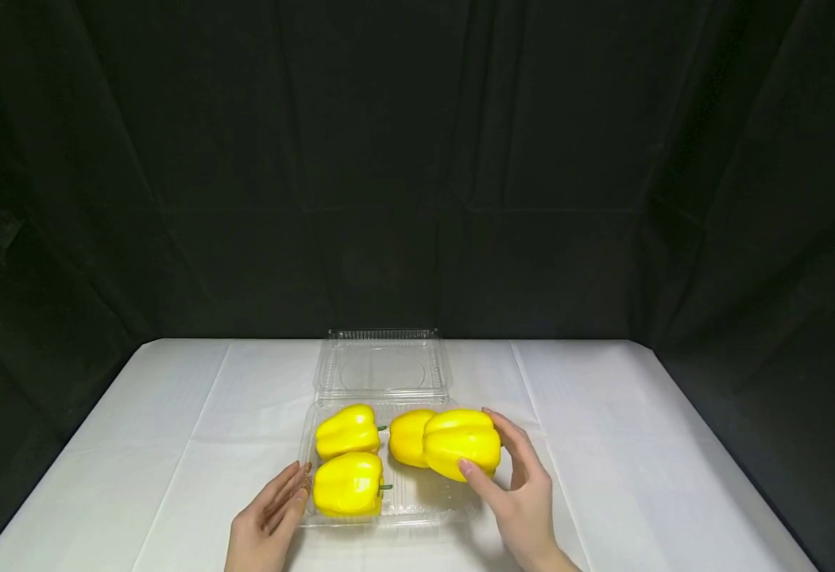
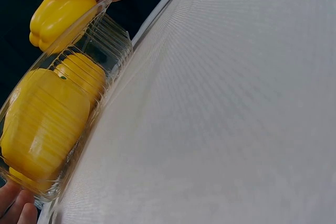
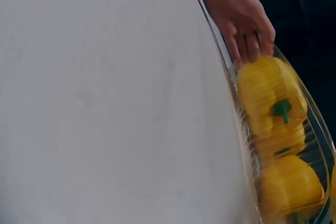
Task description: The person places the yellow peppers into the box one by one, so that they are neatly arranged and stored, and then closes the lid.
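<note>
A yellow bell pepper (image 1: 463, 445) with ribbed sides is held in my right hand (image 1: 520, 485), thumb on the near side and fingers behind. It is raised over the right part of a clear plastic clamshell container (image 1: 417, 508). Inside the container lie three more yellow peppers: one at the back left (image 1: 347, 433), one at the front left (image 1: 348, 486), and one at the back right (image 1: 407, 438), partly hidden behind the held pepper. My left hand (image 1: 267, 516) rests its fingertips against the container's left wall; the right wrist view shows its extended fingers (image 3: 252, 48) there.
The hinged lid (image 1: 381, 365) lies folded back flat behind the container. Both are on a white cloth-covered table (image 1: 174, 445). A black curtain (image 1: 388, 175) encloses the back and sides.
</note>
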A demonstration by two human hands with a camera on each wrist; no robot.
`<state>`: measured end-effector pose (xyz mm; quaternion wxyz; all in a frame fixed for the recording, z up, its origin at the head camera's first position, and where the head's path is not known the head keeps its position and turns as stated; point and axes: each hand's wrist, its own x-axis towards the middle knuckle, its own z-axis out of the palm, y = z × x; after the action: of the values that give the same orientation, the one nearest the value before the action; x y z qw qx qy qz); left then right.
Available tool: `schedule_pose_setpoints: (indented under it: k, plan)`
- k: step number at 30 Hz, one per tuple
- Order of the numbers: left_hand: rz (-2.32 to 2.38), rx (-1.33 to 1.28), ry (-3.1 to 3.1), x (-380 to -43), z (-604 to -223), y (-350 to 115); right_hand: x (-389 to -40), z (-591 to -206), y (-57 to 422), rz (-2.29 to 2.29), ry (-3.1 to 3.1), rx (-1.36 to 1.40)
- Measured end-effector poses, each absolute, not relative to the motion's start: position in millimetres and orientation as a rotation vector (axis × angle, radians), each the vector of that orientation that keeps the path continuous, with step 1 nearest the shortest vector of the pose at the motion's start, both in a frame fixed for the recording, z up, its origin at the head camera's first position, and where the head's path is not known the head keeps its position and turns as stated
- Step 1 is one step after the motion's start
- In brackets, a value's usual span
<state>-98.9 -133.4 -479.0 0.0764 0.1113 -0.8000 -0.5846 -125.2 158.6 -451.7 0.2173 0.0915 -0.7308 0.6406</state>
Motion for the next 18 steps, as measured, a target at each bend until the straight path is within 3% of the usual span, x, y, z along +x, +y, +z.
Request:
schedule_pose_setpoints:
  k: [18]
  plan:
    - [-1.761, 0.301, -2.392, -97, -477, -132, -112, -455, 147, 1.872, -2.157, 0.286]
